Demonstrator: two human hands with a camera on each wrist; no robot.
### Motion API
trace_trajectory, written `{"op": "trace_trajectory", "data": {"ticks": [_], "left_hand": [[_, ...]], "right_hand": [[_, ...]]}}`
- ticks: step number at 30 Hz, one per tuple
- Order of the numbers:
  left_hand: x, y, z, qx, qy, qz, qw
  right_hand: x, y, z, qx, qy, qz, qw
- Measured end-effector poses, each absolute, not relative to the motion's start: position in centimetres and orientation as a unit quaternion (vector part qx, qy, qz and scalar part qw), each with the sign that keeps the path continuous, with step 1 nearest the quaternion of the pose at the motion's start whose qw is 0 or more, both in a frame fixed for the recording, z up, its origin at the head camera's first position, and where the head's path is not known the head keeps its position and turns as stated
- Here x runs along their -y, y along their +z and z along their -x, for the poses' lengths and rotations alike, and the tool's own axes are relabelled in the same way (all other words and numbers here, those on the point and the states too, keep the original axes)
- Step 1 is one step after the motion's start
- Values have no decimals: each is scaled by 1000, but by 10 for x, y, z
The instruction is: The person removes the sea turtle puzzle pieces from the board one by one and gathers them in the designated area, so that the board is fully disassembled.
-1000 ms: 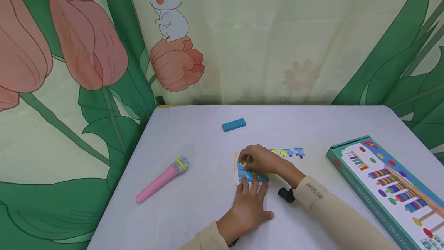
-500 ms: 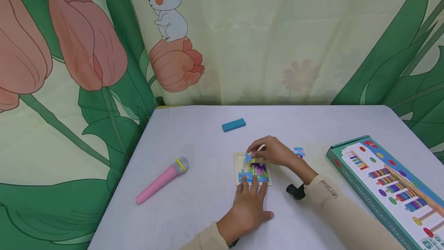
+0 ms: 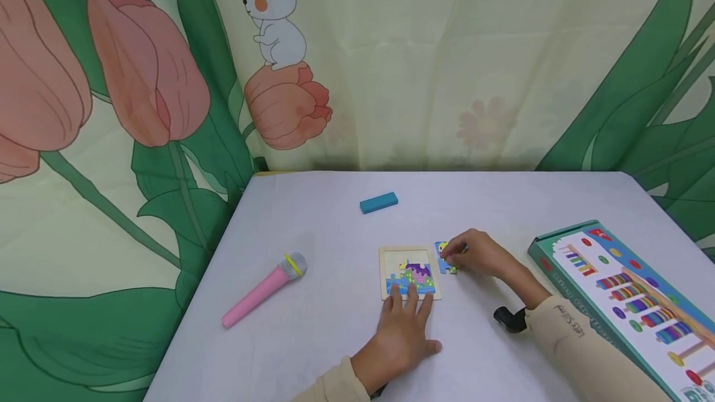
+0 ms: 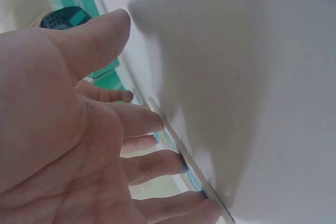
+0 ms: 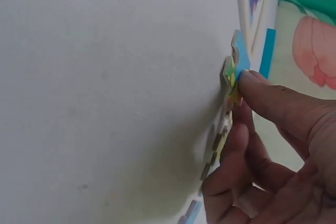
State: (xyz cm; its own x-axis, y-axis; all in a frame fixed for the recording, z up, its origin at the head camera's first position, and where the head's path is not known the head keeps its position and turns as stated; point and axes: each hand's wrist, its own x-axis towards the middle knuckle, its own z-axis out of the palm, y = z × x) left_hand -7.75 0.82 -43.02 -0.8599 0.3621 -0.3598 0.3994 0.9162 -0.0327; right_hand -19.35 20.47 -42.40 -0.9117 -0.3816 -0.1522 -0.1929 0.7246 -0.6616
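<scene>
Wooden puzzle frame [image 3: 406, 249] at my left hand [image 3: 399, 343], jigsaw piece [image 5: 241, 56] in my right hand [image 3: 481, 254]

My left fingers are straight and spread, their tips on the frame's near edge. Just right of the frame, my right thumb and fingers pinch the piece, blue and green. More loose pieces [image 5: 193, 212] lie there, partly hidden by that hand. Joined pieces [image 3: 418, 270] fill the frame's lower part. On the table [image 3: 313, 216], a pink microphone [image 3: 262, 293] lies left of the frame, a blue block [image 3: 379, 203] beyond it, a cardboard box [image 3: 637, 309] well right.

In the head view we find the box [image 3: 631, 303] cut off at lower right and puzzle pieces [image 3: 447, 267] (right of centre) partly hidden by the right hand [image 3: 481, 254].
</scene>
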Motion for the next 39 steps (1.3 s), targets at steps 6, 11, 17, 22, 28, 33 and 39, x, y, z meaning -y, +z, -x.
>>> {"op": "trace_trajectory", "data": {"ticks": [6,11,17,22,28,33,39], "left_hand": [[-7,-429,76,-964,-46,-195,177],[-6,-438,79,-963,-49,-193,179],[-5,-438,80,-964,-49,-194,174],[-6,-429,81,-963,-32,-199,179],[-6,-425,80,-962,-29,-194,191],[-6,-424,80,-962,-31,-196,188],[-5,-424,78,-963,-37,-197,177]], "right_hand": [[-199,-431,190,-928,-324,155,103],[-188,-433,188,-931,-308,189,46],[-157,-434,187,-913,-307,256,86],[-142,-435,185,-914,-286,265,109],[-138,-435,183,-917,-292,250,108],[-139,-435,183,-916,-315,229,100],[-153,-431,186,-882,-388,250,95]]}}
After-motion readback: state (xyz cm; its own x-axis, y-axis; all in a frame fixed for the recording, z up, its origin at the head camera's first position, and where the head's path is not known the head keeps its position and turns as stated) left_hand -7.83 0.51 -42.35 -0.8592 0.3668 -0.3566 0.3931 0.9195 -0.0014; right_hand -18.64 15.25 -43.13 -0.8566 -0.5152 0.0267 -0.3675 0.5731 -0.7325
